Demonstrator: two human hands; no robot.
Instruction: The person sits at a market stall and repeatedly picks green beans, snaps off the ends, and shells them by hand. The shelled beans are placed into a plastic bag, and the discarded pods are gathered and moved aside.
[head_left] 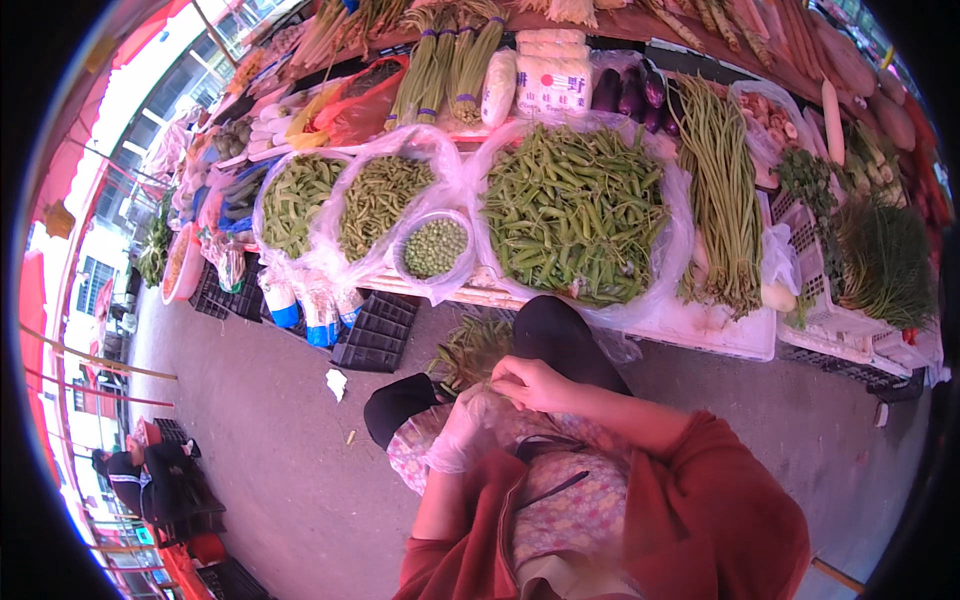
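Observation:
My left hand [465, 428], in a thin see-through glove, is raised in front of my lap with its fingers curled closed. My right hand [532, 385], bare, meets it from the right, thumb and fingers pinched together. The fingertips almost touch; whatever lies between them is too small and hidden to make out. Just beyond the hands, between my knees, a heap of green pods [468, 350] shows partly. On the stall ahead stands a round tub of shelled green peas [433, 248], beside a large plastic-lined heap of pea pods [575, 210].
Two smaller bags of pods [385, 205] lie left of the big heap. Long beans [722, 190], eggplants [632, 92] and a white crate [835, 300] are to the right. A black crate [375, 332] stands on the floor [290, 430]. Another person [160, 480] is far left.

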